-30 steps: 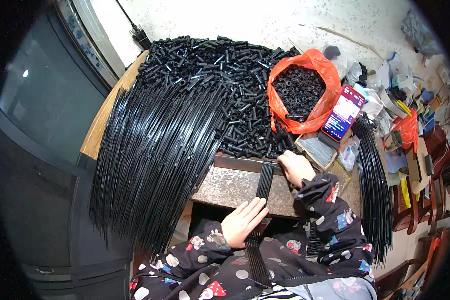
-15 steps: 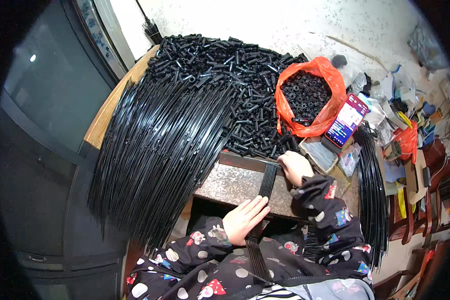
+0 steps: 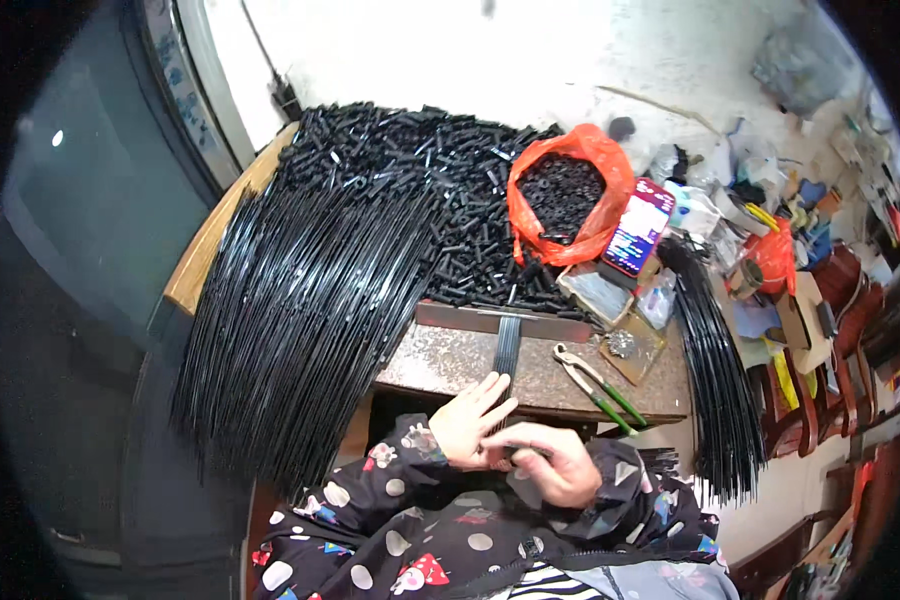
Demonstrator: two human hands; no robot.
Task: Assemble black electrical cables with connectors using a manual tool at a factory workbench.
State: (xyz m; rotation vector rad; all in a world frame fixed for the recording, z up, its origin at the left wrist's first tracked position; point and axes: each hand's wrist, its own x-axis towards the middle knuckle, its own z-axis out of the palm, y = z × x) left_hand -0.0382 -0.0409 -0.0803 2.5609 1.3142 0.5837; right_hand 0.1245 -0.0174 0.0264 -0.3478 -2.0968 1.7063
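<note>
A flat row of thin black rods (image 3: 507, 350) lies on the speckled board (image 3: 430, 360), its far end at an upright dark metal strip (image 3: 560, 328). My left hand (image 3: 467, 425) rests flat across the near part of the rods, fingers stretched out. My right hand (image 3: 550, 465) is just right of it, fingers curled over the rods close to my left thumb. Whatever lies between the right fingers is hidden. Pliers with green handles (image 3: 625, 402) lie on the board to the right.
A large sheaf of black rods (image 3: 290, 320) spreads at the left. Behind are heaped black tubes (image 3: 390, 150) and a red plastic bag (image 3: 618, 165) of small black parts. A phone (image 3: 642, 230) leans beside it; more rods (image 3: 715, 380) hang over the right edge.
My right hand has moved from the rods' far end at the metal strip back toward me, beside my left hand. The pliers have come into sight. The whole view has shifted slightly.
</note>
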